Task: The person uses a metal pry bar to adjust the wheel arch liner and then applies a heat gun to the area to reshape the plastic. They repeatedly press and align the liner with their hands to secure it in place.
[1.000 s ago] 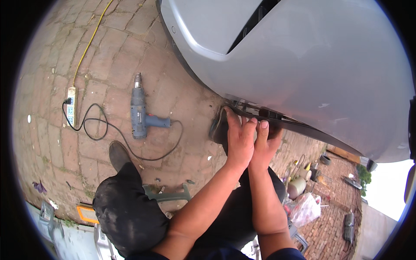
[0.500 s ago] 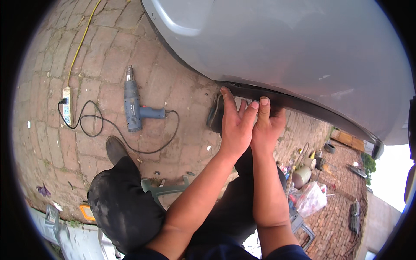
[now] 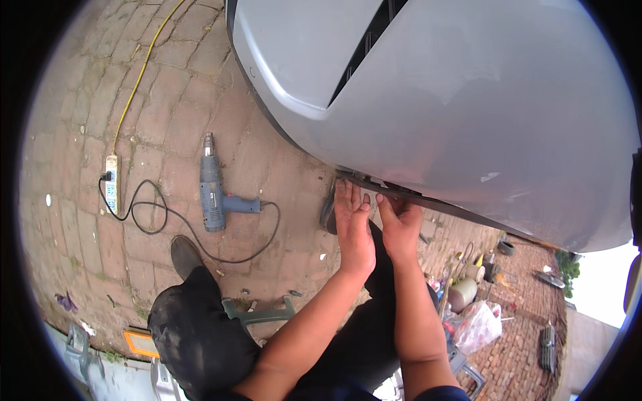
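Note:
A glossy grey car bumper [image 3: 455,134] fills the upper right, with a thin black trim strip [image 3: 441,204] along its lower edge. My left hand [image 3: 354,230] reaches up to this strip with its fingers stretched out and their tips against its underside. Close beside it, my right hand [image 3: 401,230] has its thumb spread from the fingers, just below the strip. The right fingertips are hidden behind the edge. A narrow dark gap shows between strip and bumper above my hands. Both hands are open.
On the brick paving [image 3: 160,100] at left lie a blue-grey heat gun [image 3: 212,194] with a black cord and a white power strip [image 3: 112,184] on a yellow cable. A green stool [image 3: 261,311] stands near my knee. Plastic bags [image 3: 478,327] and containers lie at right.
The view has shifted, so more of the bumper shows, including a dark slot at the top. My thumbs have come down off the strip's face, and my hands are slightly farther apart.

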`<state>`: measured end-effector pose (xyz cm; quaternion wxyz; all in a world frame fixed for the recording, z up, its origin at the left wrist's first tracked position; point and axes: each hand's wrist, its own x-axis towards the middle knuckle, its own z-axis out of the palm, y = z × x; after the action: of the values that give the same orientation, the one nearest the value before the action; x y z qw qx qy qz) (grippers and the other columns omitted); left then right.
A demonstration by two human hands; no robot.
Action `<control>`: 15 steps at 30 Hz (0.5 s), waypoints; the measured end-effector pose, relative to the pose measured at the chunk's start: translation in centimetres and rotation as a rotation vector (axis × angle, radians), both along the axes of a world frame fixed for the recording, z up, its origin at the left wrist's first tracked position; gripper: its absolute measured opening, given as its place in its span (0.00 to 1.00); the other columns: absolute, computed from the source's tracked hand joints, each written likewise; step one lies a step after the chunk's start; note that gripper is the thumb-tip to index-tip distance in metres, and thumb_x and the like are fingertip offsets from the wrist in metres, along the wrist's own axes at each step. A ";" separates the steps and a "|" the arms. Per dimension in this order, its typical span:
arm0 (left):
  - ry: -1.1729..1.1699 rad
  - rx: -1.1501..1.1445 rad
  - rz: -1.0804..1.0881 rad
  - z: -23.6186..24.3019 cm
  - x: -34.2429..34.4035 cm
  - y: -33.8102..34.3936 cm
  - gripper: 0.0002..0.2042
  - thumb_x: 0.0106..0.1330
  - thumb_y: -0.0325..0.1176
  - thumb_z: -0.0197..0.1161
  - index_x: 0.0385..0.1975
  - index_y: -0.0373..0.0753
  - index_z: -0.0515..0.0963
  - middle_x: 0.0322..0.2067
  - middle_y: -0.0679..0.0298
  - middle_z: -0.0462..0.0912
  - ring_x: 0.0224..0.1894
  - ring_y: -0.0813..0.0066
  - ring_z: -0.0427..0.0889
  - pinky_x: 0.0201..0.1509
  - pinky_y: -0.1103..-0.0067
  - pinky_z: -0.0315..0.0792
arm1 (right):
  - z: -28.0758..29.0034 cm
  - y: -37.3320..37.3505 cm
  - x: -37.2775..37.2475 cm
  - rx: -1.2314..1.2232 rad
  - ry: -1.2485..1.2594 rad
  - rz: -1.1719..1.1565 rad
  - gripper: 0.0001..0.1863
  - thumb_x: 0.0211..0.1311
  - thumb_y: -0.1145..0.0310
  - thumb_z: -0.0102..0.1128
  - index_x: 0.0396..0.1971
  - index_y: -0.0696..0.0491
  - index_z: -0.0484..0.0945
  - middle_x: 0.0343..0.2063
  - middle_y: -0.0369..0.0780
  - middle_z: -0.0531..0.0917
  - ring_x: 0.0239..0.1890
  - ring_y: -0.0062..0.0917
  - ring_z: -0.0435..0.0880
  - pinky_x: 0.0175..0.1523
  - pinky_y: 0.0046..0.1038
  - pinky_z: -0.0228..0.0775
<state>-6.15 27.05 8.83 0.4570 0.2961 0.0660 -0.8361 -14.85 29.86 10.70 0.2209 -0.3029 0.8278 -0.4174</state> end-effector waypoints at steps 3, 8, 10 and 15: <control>-0.047 0.061 -0.029 -0.2 0.1 -0.6 0.37 0.76 0.25 0.50 0.83 0.26 0.44 0.83 0.44 0.49 0.87 0.51 0.47 0.87 0.63 0.47 | -0.5 0.0 -0.2 0.040 -0.043 -0.003 0.18 0.72 0.83 0.67 0.58 0.63 0.77 0.51 0.40 0.87 0.54 0.23 0.85 0.61 0.28 0.78; -0.065 -0.068 -0.082 -0.1 0.0 -1.7 0.36 0.72 0.20 0.49 0.81 0.24 0.47 0.83 0.46 0.51 0.87 0.53 0.47 0.86 0.66 0.52 | -1.2 0.9 -1.5 0.110 0.074 0.082 0.15 0.68 0.86 0.68 0.53 0.62 0.80 0.47 0.40 0.89 0.50 0.24 0.89 0.58 0.28 0.82; -0.072 -0.098 -0.072 0.5 -0.2 -1.6 0.37 0.71 0.19 0.50 0.81 0.24 0.47 0.83 0.46 0.50 0.87 0.55 0.47 0.85 0.67 0.53 | -1.4 1.3 -2.1 0.160 0.223 0.156 0.14 0.67 0.86 0.69 0.51 0.62 0.82 0.45 0.40 0.89 0.48 0.24 0.90 0.56 0.28 0.83; -0.069 -0.095 -0.094 0.7 -0.8 -1.7 0.40 0.70 0.19 0.52 0.82 0.24 0.43 0.83 0.46 0.49 0.86 0.58 0.46 0.86 0.67 0.51 | -2.1 1.9 -2.1 0.117 0.238 0.085 0.07 0.67 0.84 0.70 0.43 0.62 0.85 0.40 0.40 0.91 0.43 0.23 0.90 0.51 0.27 0.82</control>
<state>-6.94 25.40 9.54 0.4327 0.3056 -0.0036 -0.8481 -16.99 31.72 8.60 0.1561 -0.3714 0.8576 -0.3197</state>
